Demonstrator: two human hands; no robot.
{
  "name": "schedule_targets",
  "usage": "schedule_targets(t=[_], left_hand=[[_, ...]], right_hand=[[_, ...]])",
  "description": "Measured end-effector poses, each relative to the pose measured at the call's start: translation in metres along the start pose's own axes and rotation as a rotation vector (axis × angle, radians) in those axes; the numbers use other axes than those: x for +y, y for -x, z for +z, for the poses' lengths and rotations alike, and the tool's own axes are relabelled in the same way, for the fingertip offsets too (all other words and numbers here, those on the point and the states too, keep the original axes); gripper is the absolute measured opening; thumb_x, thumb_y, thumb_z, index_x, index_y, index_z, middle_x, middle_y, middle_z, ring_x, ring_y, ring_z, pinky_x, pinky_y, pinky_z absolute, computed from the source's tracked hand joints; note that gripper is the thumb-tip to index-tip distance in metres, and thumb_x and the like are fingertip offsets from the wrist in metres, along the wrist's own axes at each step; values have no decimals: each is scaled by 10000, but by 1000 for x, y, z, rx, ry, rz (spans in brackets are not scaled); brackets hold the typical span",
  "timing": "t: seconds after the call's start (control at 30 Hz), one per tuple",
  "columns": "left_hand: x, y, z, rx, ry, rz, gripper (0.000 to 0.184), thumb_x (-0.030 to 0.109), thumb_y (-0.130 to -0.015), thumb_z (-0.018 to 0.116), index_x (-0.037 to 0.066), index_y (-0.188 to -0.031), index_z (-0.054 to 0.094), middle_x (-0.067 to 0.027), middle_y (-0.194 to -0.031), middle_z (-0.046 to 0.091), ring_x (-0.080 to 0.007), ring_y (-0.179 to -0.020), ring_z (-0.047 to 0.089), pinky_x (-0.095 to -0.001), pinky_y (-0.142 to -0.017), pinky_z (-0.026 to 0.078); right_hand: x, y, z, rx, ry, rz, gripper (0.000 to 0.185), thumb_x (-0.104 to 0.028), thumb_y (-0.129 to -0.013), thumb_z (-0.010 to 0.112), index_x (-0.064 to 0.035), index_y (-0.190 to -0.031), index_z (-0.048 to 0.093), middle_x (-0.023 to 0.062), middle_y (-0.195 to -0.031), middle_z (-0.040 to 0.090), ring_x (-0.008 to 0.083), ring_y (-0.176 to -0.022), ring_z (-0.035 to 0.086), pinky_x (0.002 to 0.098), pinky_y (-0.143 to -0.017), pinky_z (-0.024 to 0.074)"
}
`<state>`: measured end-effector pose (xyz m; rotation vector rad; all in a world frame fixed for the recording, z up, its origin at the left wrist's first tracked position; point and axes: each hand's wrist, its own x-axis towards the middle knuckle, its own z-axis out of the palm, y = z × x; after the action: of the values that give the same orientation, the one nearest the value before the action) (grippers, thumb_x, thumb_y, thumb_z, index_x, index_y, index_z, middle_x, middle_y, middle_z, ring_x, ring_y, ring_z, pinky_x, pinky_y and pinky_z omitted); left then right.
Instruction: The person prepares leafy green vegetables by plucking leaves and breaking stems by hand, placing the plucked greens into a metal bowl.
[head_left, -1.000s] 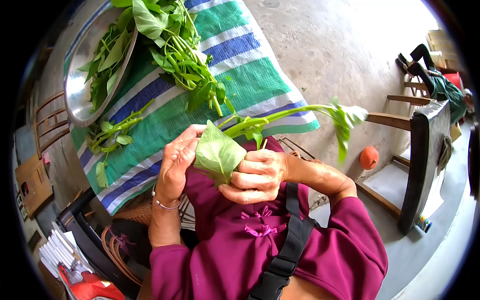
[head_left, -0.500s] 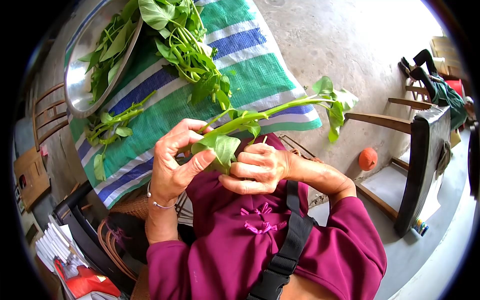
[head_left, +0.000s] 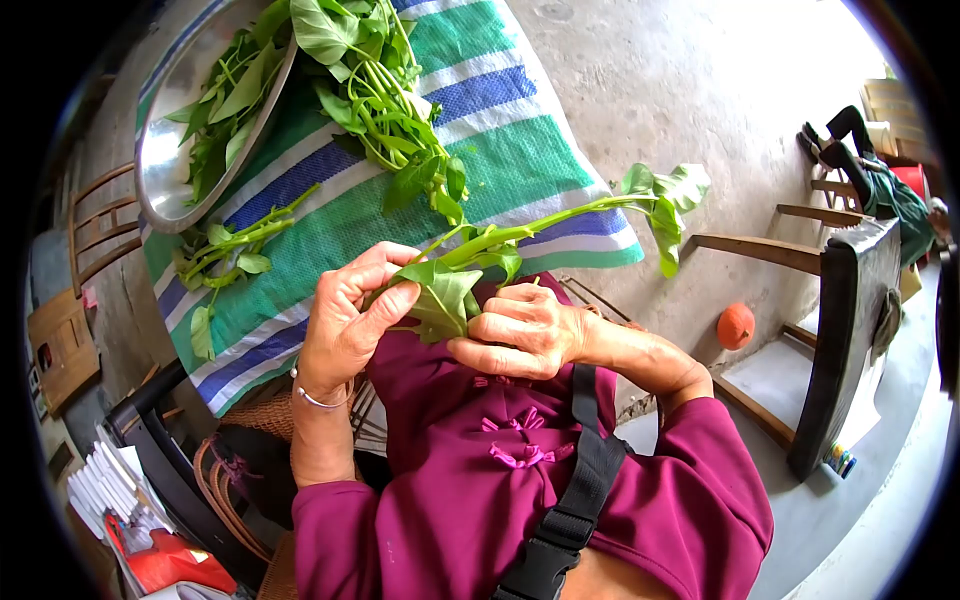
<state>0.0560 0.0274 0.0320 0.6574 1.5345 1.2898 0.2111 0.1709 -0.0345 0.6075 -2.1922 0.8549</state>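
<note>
My left hand (head_left: pixel 345 315) pinches a leafy stem of water spinach (head_left: pixel 490 238) between thumb and fingers. The stem slants up to the right, with leaves at its far tip. A broad leaf (head_left: pixel 440 300) hangs between my hands. The fingers of my right hand (head_left: pixel 525 330) are curled closed at that leaf's right edge; their tips are hidden. Beyond my hands, a pile of greens (head_left: pixel 385 100) and a few stripped stems (head_left: pixel 240 243) lie on a striped woven sack (head_left: pixel 520 150). A metal basin (head_left: pixel 163 160) at upper left holds more leaves.
At right stand a dark-topped wooden chair (head_left: pixel 845 340) and an orange round object (head_left: pixel 735 326) on the floor. A seated person (head_left: pixel 890 205) is farther back. A wooden chair (head_left: pixel 105 230) is at left; papers and a red bag (head_left: pixel 180 563) lie at lower left.
The leafy stem has dipped slightly, and its tip leaves have shifted. The broad leaf between my hands has turned a little. Both hands keep nearly the same place.
</note>
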Motion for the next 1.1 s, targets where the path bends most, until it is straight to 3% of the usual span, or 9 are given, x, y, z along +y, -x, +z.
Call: schedule_targets(t=[0.13,0.2,0.43,0.53,0.63,0.7,0.8,0.97,1.1], left_hand=[[-6,0,0,28,82,0,249,149,-900,527,-79,-890,628,-39,-946,565,-48,-804,503,-193,-743,406],[-10,0,-5,-2,-15,10,339,279,-901,514,-25,-1031,588,33,-813,605,3,-635,398,-167,-577,312],[-20,1,-11,30,-24,-48,325,253,-919,484,-26,-1048,591,8,-846,634,-12,-734,500,-156,-647,363],[-18,1,-8,73,36,45,248,195,-918,518,-28,-982,604,70,-715,495,0,-606,334,-171,-529,261],[-17,5,-10,163,164,-12,277,211,-930,495,-37,-1009,591,48,-761,550,-10,-654,407,-175,-588,318],[-17,6,-6,298,193,13,280,232,-929,502,-27,-982,593,-1,-834,598,-27,-681,466,-180,-594,339],[-20,8,-17,242,232,65,223,221,-919,521,8,-931,584,-26,-889,603,-47,-682,494,-186,-575,346],[-21,9,-20,249,246,85,145,184,-885,575,72,-939,500,-66,-941,591,-82,-669,501,-185,-541,345],[-21,9,-22,269,375,67,153,143,-860,606,76,-958,510,-70,-904,596,-72,-648,490,-183,-531,330]], right_hand=[[-1,-3,-5,-20,-60,33,335,-196,-698,572,-19,-982,568,25,-696,417,142,-540,454,271,-443,371],[-1,-4,-5,-18,-66,42,330,-186,-693,574,-21,-980,569,29,-699,422,145,-544,461,274,-445,376],[-6,-12,-10,12,-184,180,298,-92,-676,603,-44,-969,581,47,-741,460,168,-556,503,296,-461,409],[-8,-12,-11,44,-285,277,277,-30,-691,620,-49,-965,589,57,-774,475,193,-562,516,306,-478,425],[-11,-16,-15,107,-516,434,225,0,-739,621,-49,-956,593,70,-810,484,215,-582,527,307,-490,429],[-9,-17,-20,76,-531,489,138,-18,-810,592,-41,-946,592,88,-842,486,231,-663,527,309,-560,434],[-1,-18,-21,102,-621,548,69,-47,-873,537,-33,-931,573,102,-851,475,241,-827,487,322,-726,407],[7,-14,-9,218,-640,634,74,-83,-920,479,-23,-913,522,91,-859,509,200,-822,503,306,-727,413],[8,-13,-22,236,-557,958,129,-104,-927,476,3,-972,532,95,-819,584,189,-751,570,301,-683,449]])
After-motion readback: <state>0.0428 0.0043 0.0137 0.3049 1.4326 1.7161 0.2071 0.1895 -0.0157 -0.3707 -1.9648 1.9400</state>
